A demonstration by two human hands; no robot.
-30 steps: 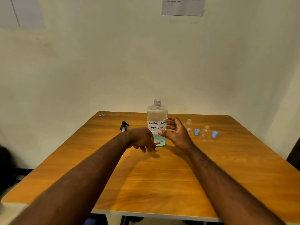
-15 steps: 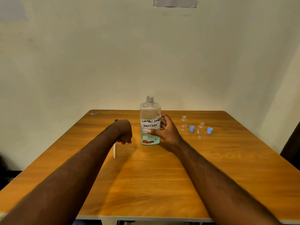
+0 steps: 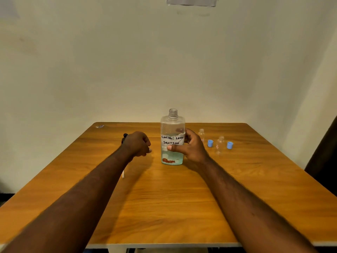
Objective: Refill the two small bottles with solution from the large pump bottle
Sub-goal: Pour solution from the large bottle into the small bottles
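Note:
The large clear bottle (image 3: 172, 137), labelled "contact lens solution", stands upright mid-table with its threaded neck bare and a little bluish liquid at the bottom. My right hand (image 3: 191, 147) is wrapped around its right side. My left hand (image 3: 137, 144) is curled loosely just left of the bottle, with nothing visible in it. Behind it lies the removed pump: its black head (image 3: 125, 136) shows past my knuckles and its white tube end (image 3: 123, 174) shows beside my forearm. Two small clear bottles (image 3: 201, 134) (image 3: 220, 144) stand uncapped to the right, each with a blue cap (image 3: 210, 143) (image 3: 230, 145) beside it.
Everything sits on a wooden table (image 3: 164, 207) pushed against a plain wall. A small scrap (image 3: 100, 126) lies at the far left corner. A paper sheet (image 3: 191, 0) hangs on the wall above. A dark object stands off the table's right edge.
My left hand moved away from the bottle to the left, over the pump. My right hand closed around the large bottle. The camera tilted slightly.

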